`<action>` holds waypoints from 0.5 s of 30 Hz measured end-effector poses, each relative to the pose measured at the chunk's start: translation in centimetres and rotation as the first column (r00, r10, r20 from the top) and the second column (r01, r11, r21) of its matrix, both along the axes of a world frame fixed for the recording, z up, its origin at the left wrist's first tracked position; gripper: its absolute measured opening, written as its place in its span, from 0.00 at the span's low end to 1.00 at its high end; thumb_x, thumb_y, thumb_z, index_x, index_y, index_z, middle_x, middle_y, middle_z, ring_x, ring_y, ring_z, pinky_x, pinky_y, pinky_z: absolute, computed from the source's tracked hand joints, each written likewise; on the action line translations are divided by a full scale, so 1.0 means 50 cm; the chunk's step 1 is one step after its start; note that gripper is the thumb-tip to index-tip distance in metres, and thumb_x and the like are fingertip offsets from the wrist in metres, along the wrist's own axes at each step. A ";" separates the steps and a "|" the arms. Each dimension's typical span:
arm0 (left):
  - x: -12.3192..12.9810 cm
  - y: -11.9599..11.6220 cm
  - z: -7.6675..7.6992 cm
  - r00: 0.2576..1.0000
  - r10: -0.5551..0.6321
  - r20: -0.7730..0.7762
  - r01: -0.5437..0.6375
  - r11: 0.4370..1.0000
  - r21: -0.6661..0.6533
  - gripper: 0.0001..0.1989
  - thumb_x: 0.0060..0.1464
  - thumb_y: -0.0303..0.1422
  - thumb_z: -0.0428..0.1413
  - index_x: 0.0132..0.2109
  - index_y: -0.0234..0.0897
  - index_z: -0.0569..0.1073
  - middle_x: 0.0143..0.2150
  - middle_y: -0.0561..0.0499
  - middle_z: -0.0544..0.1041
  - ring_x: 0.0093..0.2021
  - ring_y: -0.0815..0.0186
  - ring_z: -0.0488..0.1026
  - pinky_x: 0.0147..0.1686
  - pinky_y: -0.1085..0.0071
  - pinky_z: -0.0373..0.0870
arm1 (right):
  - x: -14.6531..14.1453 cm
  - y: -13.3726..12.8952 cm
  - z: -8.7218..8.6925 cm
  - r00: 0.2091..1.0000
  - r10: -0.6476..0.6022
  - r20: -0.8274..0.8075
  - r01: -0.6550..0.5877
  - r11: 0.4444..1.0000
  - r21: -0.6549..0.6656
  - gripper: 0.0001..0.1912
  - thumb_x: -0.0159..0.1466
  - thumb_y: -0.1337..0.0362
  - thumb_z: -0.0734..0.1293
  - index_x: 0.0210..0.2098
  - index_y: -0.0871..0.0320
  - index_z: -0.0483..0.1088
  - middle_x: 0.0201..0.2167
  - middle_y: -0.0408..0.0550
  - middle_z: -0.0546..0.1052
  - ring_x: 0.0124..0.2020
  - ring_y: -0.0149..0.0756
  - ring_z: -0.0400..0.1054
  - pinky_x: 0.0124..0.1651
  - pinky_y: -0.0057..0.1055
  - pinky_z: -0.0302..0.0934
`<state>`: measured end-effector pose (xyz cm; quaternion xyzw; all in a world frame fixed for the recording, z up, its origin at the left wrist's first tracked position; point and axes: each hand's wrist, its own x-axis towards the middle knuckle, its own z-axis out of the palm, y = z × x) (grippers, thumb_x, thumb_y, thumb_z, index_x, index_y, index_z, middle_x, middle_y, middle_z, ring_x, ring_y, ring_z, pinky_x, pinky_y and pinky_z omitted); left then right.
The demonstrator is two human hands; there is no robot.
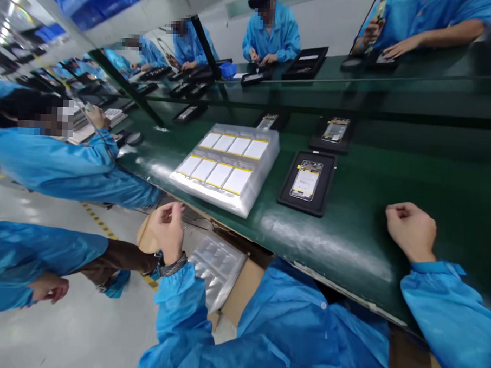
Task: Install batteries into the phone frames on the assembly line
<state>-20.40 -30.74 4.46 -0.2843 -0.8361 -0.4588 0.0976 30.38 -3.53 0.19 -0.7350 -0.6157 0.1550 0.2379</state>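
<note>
Left hand (168, 229) and right hand (412, 228) are curled, seemingly empty; a pause is suggested. For the 12 o'clock phone (306, 181), uncurling would be required.

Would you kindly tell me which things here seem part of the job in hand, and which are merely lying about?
Probably in the job: black trays; phone-like devices in them; clear tray; its white packs.

Apparently just lying about: clear plastic packaging below the bench; cardboard beside it.
</note>
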 end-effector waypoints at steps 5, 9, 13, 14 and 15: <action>0.128 0.184 0.122 0.879 -0.456 -0.140 0.342 0.807 -0.481 0.18 0.62 0.44 0.55 0.49 0.36 0.78 0.50 0.43 0.81 0.48 0.56 0.78 0.50 0.63 0.74 | 0.003 -0.017 0.004 0.992 0.109 -0.068 -0.109 0.994 0.003 0.04 0.62 0.67 0.67 0.32 0.57 0.75 0.29 0.50 0.77 0.27 0.36 0.63 0.33 0.33 0.50; 0.152 0.272 0.140 0.855 -0.478 -0.202 0.151 0.602 -0.784 0.22 0.62 0.42 0.55 0.55 0.32 0.77 0.51 0.37 0.80 0.54 0.47 0.76 0.52 0.57 0.72 | 0.004 -0.023 0.000 0.979 0.136 -0.153 -0.133 0.991 0.035 0.05 0.62 0.66 0.66 0.31 0.56 0.74 0.26 0.45 0.76 0.28 0.37 0.66 0.32 0.31 0.49; 0.127 0.320 0.165 0.888 -0.441 -0.131 0.082 0.434 -0.897 0.23 0.59 0.46 0.56 0.54 0.35 0.77 0.45 0.39 0.82 0.49 0.46 0.79 0.47 0.59 0.73 | 0.004 -0.026 0.000 0.972 0.155 -0.176 -0.152 0.988 0.035 0.07 0.64 0.65 0.64 0.31 0.56 0.72 0.26 0.45 0.76 0.29 0.36 0.68 0.32 0.30 0.48; 0.121 0.331 0.172 0.887 -0.445 -0.124 0.076 0.406 -0.911 0.23 0.58 0.47 0.57 0.53 0.36 0.77 0.45 0.39 0.82 0.49 0.46 0.79 0.46 0.59 0.73 | 0.003 -0.026 0.001 0.973 0.157 -0.170 -0.154 0.988 0.029 0.07 0.65 0.65 0.64 0.31 0.56 0.72 0.26 0.45 0.77 0.29 0.36 0.69 0.32 0.30 0.48; 0.117 0.341 0.178 0.882 -0.456 -0.119 0.072 0.380 -0.922 0.22 0.57 0.48 0.57 0.51 0.37 0.77 0.45 0.39 0.82 0.49 0.46 0.79 0.46 0.59 0.72 | 0.003 -0.027 0.002 0.974 0.159 -0.161 -0.158 0.987 0.022 0.07 0.65 0.65 0.64 0.31 0.56 0.72 0.27 0.45 0.77 0.29 0.36 0.69 0.32 0.30 0.47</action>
